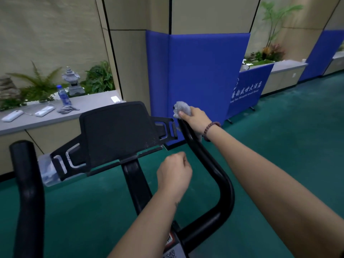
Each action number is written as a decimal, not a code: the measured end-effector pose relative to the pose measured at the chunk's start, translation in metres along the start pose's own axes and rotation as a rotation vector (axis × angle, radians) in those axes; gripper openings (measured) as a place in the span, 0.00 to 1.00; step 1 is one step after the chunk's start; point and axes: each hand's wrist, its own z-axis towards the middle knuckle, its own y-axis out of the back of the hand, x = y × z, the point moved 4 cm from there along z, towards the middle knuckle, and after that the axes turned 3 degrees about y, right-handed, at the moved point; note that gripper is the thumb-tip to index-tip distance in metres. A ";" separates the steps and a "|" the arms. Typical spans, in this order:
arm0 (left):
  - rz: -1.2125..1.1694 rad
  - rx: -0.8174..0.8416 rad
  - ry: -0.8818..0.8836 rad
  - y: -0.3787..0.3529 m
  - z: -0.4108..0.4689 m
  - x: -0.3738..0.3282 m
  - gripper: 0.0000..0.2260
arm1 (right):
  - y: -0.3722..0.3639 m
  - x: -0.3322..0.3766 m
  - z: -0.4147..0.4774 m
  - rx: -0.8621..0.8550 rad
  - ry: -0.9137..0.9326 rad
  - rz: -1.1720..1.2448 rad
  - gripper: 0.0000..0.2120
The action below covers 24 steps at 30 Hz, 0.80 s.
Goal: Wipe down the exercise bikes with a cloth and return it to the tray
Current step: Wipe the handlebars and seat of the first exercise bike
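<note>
A black exercise bike fills the lower middle, with its console panel (119, 131) tilted toward me. My right hand (195, 119) grips a grey cloth (182, 108) and presses it on the top end of the bike's right handlebar (210, 162). A bead bracelet sits on that wrist. My left hand (174, 172) hovers in a loose fist between the console post (135, 181) and the right handlebar, holding nothing. The left handlebar (26, 183) rises at the far left. A clear tray-like container (46, 170) shows below the console's left side.
A grey ledge (89, 107) on the left holds a water bottle (63, 95), another grey cloth (67, 109), two white devices and a phone, with plants and a stone lantern behind. A blue padded pillar (202, 71) and a blue banner stand (245, 90) are ahead. Green floor spreads to the right.
</note>
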 end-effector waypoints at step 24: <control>-0.192 -0.187 -0.034 0.079 -0.028 0.029 0.07 | -0.038 0.035 -0.075 -0.400 0.212 0.094 0.09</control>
